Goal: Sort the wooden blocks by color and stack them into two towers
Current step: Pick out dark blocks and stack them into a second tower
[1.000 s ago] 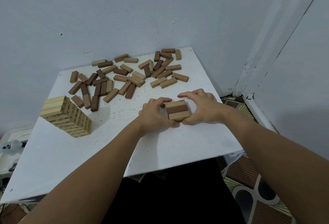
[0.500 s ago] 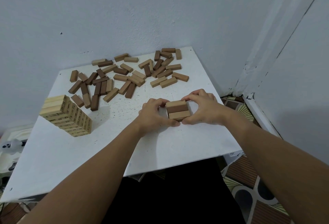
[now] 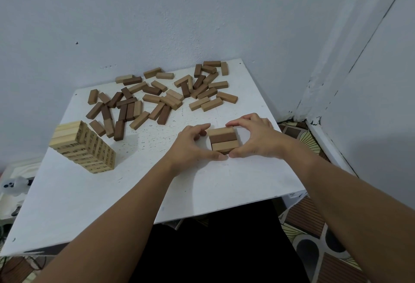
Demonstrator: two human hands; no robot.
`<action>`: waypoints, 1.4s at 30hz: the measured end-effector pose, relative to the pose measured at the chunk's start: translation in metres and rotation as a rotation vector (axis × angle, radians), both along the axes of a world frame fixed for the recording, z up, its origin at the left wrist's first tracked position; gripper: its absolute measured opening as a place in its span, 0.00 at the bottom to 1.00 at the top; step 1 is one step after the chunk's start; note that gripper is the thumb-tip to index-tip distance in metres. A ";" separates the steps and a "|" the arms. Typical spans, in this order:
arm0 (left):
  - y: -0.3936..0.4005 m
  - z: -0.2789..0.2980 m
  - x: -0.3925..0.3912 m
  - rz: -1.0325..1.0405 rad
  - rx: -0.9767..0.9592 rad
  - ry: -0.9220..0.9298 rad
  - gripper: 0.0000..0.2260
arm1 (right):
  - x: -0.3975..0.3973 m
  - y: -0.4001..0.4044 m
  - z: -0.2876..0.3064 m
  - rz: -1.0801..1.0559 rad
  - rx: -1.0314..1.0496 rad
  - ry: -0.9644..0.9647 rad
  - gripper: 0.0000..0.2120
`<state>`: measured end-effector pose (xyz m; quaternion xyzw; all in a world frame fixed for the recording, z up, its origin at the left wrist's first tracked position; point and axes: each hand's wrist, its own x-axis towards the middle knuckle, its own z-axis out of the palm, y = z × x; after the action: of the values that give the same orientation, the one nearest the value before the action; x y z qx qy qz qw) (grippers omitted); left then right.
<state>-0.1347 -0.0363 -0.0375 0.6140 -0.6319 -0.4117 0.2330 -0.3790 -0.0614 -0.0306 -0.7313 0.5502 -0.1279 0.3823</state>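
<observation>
A small stack of brown blocks [image 3: 224,140] stands on the white table [image 3: 94,197], its top layer showing a tan, a dark brown and a tan block side by side. My left hand [image 3: 193,145] curls round its left side and my right hand [image 3: 256,137] round its right side; the thumbs meet at the front edge. A pale wooden tower [image 3: 84,146] with printed sides stands at the left. Several loose tan and dark brown blocks [image 3: 157,98] lie scattered across the far part of the table.
The table sits in a corner, with walls behind and to the right. Its near edge [image 3: 224,209] runs just in front of my arms. Patterned floor [image 3: 314,233] shows at the lower right, and a white object [image 3: 15,185] lies off the left edge.
Both hands stay around the small stack; the fingers have shifted only slightly, squaring the blocks. Nothing else has moved.
</observation>
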 end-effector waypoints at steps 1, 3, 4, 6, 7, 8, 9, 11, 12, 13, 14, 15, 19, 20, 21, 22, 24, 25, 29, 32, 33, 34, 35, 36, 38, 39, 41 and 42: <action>0.001 0.001 0.002 0.003 0.002 0.023 0.43 | 0.000 0.000 0.000 0.000 0.004 -0.003 0.37; 0.002 0.003 0.004 0.001 0.005 0.049 0.41 | 0.000 -0.001 0.001 0.000 0.012 -0.007 0.37; 0.002 0.004 0.004 -0.001 0.009 0.057 0.40 | -0.001 -0.001 0.001 -0.001 0.017 -0.007 0.36; 0.002 0.004 0.004 0.005 0.010 0.070 0.39 | -0.001 -0.001 0.001 -0.004 0.023 -0.006 0.36; 0.001 0.004 0.004 0.006 0.007 0.075 0.38 | -0.001 -0.001 0.001 -0.005 0.025 -0.007 0.37; 0.001 0.004 0.004 0.003 0.004 0.076 0.38 | -0.001 -0.001 0.001 -0.007 0.028 -0.007 0.37; 0.001 0.004 0.004 0.000 0.000 0.075 0.38 | -0.001 -0.001 0.001 -0.008 0.029 -0.005 0.37; 0.001 0.004 0.004 -0.006 -0.001 0.075 0.38 | -0.002 -0.001 0.001 -0.007 0.029 -0.002 0.38; 0.002 0.005 0.004 -0.007 0.000 0.078 0.38 | -0.002 -0.001 0.001 -0.007 0.029 -0.002 0.38; 0.002 0.005 0.004 -0.007 0.002 0.082 0.38 | -0.001 -0.001 0.001 -0.006 0.031 -0.002 0.38; 0.003 0.006 0.004 -0.007 0.004 0.085 0.39 | -0.001 -0.001 0.001 -0.004 0.032 -0.003 0.39; 0.003 0.007 0.004 -0.007 0.008 0.088 0.40 | -0.001 -0.001 0.002 -0.002 0.035 -0.003 0.39; 0.005 0.009 0.007 -0.003 0.034 0.137 0.45 | -0.003 0.000 0.004 -0.005 0.061 -0.012 0.44; 0.006 0.009 0.010 0.008 0.044 0.160 0.46 | -0.004 0.000 0.003 -0.009 0.070 -0.023 0.44; 0.006 0.009 0.012 0.020 0.051 0.182 0.46 | -0.005 0.000 0.003 -0.012 0.077 -0.037 0.45; 0.006 0.009 0.014 0.028 0.053 0.194 0.46 | -0.005 0.000 0.003 -0.011 0.080 -0.047 0.44; 0.005 0.008 0.016 0.037 0.058 0.193 0.43 | -0.005 0.000 0.002 -0.003 0.080 -0.057 0.41; 0.005 0.008 0.015 0.039 0.059 0.192 0.40 | -0.005 0.000 0.002 -0.001 0.081 -0.066 0.39; 0.004 0.007 0.012 0.054 0.051 0.198 0.34 | -0.007 -0.001 0.001 0.000 0.097 -0.102 0.38; 0.003 0.008 0.013 0.052 0.057 0.191 0.33 | -0.005 -0.001 0.001 -0.001 0.092 -0.085 0.37; 0.003 0.008 0.014 0.049 0.060 0.186 0.33 | -0.004 -0.001 0.002 -0.003 0.090 -0.079 0.37; 0.003 0.008 0.014 0.048 0.064 0.183 0.33 | -0.004 -0.001 0.002 -0.006 0.087 -0.075 0.37; 0.002 0.008 0.014 0.047 0.068 0.183 0.33 | -0.003 -0.001 0.002 -0.009 0.084 -0.073 0.37; 0.002 0.008 0.014 0.048 0.071 0.184 0.33 | -0.003 -0.001 0.002 -0.011 0.084 -0.072 0.37; 0.002 0.008 0.014 0.044 0.075 0.183 0.33 | -0.004 0.000 0.002 -0.011 0.086 -0.080 0.37; 0.002 0.008 0.014 0.039 0.077 0.178 0.34 | -0.004 0.000 0.002 -0.010 0.086 -0.082 0.37; 0.001 0.007 0.015 0.037 0.086 0.186 0.34 | -0.005 0.000 0.002 -0.003 0.081 -0.068 0.39; 0.001 0.007 0.016 0.047 0.090 0.202 0.33 | -0.005 0.000 0.003 0.000 0.081 -0.066 0.41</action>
<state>-0.1187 -0.0352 -0.0309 0.5938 -0.5716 -0.4939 0.2770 -0.3839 -0.0609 -0.0279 -0.7104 0.5423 -0.1293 0.4296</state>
